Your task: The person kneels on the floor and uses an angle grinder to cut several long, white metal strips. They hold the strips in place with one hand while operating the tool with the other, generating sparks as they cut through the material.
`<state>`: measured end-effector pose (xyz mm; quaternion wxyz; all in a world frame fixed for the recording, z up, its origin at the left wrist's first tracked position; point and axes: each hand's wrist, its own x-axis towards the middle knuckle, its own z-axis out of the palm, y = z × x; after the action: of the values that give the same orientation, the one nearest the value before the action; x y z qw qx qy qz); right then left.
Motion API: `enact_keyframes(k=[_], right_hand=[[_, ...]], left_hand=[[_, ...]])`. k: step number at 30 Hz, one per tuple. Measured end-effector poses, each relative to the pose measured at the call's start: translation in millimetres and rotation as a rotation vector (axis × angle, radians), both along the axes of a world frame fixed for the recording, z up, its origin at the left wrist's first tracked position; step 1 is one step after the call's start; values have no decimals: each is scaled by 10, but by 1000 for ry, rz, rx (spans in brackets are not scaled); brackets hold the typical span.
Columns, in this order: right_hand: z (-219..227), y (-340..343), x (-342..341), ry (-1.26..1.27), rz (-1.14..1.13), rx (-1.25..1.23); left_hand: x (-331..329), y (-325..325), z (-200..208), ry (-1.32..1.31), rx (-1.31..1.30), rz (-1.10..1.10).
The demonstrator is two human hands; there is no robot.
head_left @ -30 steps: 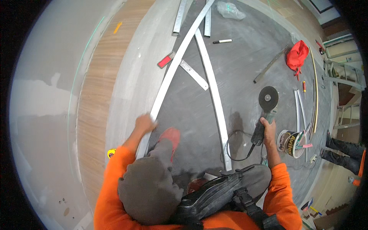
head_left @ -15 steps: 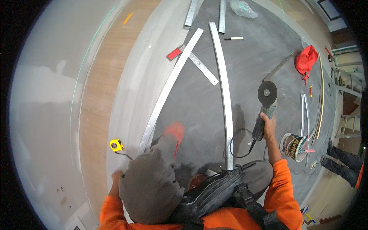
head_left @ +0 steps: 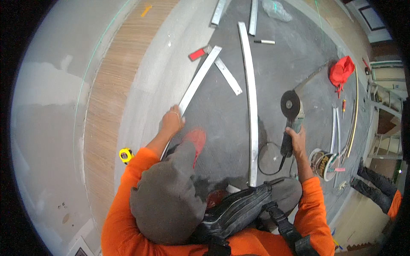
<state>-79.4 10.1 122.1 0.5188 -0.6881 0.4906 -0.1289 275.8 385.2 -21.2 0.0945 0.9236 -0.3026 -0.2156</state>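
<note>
My right hand [head_left: 297,138] is wrapped round the body of an angle grinder [head_left: 287,143], whose black disc [head_left: 290,105] points away from me. Its cord loops down beside my right knee. On the left, my left hand [head_left: 172,121] grips a light metal profile [head_left: 200,77] lying slantwise on the floor. The hand and forearm cover part of that profile. Under its far end lies a try square with a red handle [head_left: 197,54] and a steel blade [head_left: 229,77]. A second metal profile [head_left: 252,98] runs lengthwise between my two hands.
A yellow tape measure [head_left: 126,155] sits left of my forearm. To the right are a bucket [head_left: 321,162], a red bag [head_left: 341,70], a screwdriver [head_left: 344,106] and thin strips. Beyond lie a marker [head_left: 265,42] and clear plastic [head_left: 276,10]. Another person's legs [head_left: 376,183] show at far right.
My left hand has come forward from beside my knee and taken hold of the left profile, whose far end has shifted nearer. The grinder stays in my right hand, moved slightly left.
</note>
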Motion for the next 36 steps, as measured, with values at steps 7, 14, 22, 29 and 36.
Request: enact_keyframes(k=[7, 14, 22, 29, 36], right_hand=[[-75, -184, 226, 82, 147, 86], [-345, 189, 1111, 90, 411, 146], [-294, 1159, 1839, -61, 777, 211], [-259, 1761, 1800, 71, 997, 99], [-524, 2469, 1813, 110, 1153, 87]], left_hand=[[-233, 1659, 679, 376, -64, 215], [-1259, 3766, 987, 113, 80, 561], [-2222, 5087, 1668, 29, 431, 733], [-2481, 5347, 1202, 240, 542, 627], [-2804, 5701, 339, 314, 644, 565]])
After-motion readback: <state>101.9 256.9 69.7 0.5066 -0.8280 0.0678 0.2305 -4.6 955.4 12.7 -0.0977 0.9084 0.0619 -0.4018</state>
